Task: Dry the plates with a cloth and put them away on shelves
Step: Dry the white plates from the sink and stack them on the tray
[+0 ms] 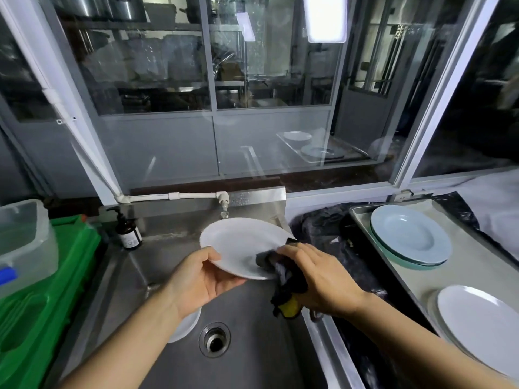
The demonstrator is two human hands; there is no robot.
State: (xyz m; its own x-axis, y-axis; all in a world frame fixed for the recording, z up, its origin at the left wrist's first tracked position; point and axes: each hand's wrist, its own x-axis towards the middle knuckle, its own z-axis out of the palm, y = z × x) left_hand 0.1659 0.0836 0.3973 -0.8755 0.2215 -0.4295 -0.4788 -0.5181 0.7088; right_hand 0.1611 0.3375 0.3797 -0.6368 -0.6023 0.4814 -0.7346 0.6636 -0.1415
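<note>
White plate (241, 242) gripped left (200, 276), cloth (283, 276) pressed right (320, 279).

Open sink basin (252, 346) (tap (224, 204) behind plate (238, 242))

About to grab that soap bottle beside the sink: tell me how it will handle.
The soap bottle stands tall and narrow with a pump on top, so it probably tips easily. It looks like dark glass, likely breakable. Standing at the sink edge, it may be wet and slippery.
</note>
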